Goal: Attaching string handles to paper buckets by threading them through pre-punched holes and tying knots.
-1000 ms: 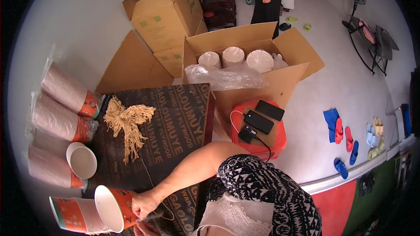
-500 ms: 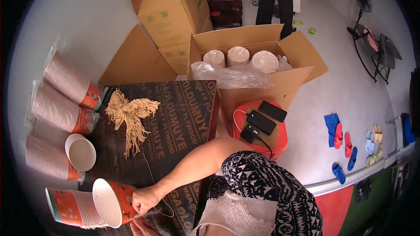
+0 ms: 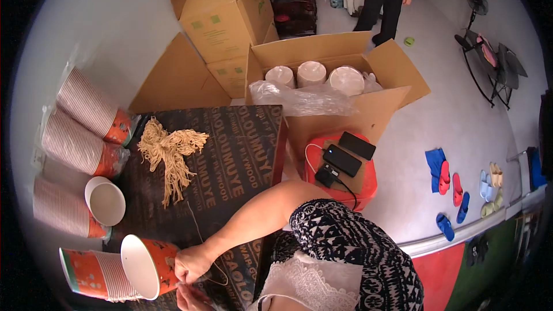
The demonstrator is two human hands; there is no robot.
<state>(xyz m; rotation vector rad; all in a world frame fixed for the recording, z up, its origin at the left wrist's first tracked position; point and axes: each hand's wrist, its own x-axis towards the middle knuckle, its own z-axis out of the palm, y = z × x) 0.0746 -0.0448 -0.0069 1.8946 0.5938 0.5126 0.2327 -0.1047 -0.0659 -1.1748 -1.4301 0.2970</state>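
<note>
My right hand (image 3: 193,263) is closed, its fingers pinched together beside an orange paper cup (image 3: 140,266) whose white mouth faces left. Just below it, my left hand (image 3: 192,299) shows only in part at the lower edge, fingertips drawn together close to the right hand's. What the fingertips hold is too small to make out. A thin string (image 3: 197,227) lies on the dark plywood board (image 3: 242,138) and curves past my right wrist. A nested stack of orange cups (image 3: 95,275) lies on its side behind the single cup. Farther up the board sits a bundle of cream strings (image 3: 173,155).
Bagged stacks of cups (image 3: 86,141) line the left wall, with a white-lined cup (image 3: 105,201) beside them. Beyond the board, an open carton (image 3: 322,49) holds wrapped white stacks. Phones (image 3: 343,160) rest on a red stool (image 3: 368,181). Another person (image 3: 383,0) stands far back.
My left hand has risen slightly and its fingertips have come together near my right hand's. My right hand and the cup stay nearly in place. The person at the back has shifted right.
</note>
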